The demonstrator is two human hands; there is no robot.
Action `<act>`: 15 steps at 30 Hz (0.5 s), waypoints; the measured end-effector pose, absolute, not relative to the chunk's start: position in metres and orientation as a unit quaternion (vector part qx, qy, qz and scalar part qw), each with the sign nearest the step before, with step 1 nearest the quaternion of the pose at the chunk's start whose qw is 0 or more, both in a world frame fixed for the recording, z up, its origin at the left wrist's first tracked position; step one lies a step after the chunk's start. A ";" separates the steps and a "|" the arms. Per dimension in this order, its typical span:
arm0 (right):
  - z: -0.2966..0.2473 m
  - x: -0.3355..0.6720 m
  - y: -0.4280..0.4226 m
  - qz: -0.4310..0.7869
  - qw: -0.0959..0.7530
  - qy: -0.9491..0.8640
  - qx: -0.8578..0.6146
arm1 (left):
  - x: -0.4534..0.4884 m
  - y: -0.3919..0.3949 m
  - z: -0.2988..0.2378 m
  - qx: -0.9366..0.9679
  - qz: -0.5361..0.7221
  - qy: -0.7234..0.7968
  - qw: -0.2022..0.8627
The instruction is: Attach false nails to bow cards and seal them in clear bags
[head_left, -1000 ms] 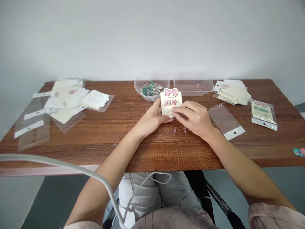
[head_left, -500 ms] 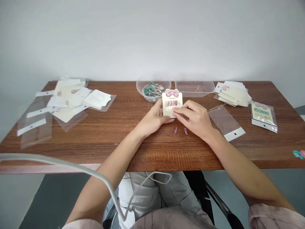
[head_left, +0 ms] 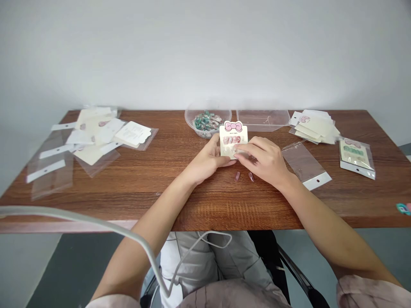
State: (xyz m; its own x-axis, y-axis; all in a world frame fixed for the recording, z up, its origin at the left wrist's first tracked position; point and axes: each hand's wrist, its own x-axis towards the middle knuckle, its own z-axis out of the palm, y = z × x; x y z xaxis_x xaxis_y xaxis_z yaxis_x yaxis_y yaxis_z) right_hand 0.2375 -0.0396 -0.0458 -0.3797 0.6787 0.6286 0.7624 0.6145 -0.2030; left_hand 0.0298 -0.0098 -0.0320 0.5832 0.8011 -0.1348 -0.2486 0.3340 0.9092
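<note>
Cream card (head_left: 228, 145) stood tilted over the table (head_left: 205, 207), pinched at its left edge by the left hand (head_left: 207, 159), which needed to brace it firmly where the right hand (head_left: 266, 158), its grip too hidden to tell, touched the lower right

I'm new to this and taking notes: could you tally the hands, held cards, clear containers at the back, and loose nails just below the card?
Hands: 2 (left hand, right hand)
Held cards: 1 (bow-topped card)
Clear containers: 2 (round bowl, rectangular box)
Loose nails: 2 (left nail, right nail)
Total: 7
</note>
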 end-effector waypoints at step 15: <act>-0.051 0.236 -0.036 -0.038 0.372 -0.826 -0.421 | 0.030 -0.009 -0.031 0.477 0.335 0.300 0.755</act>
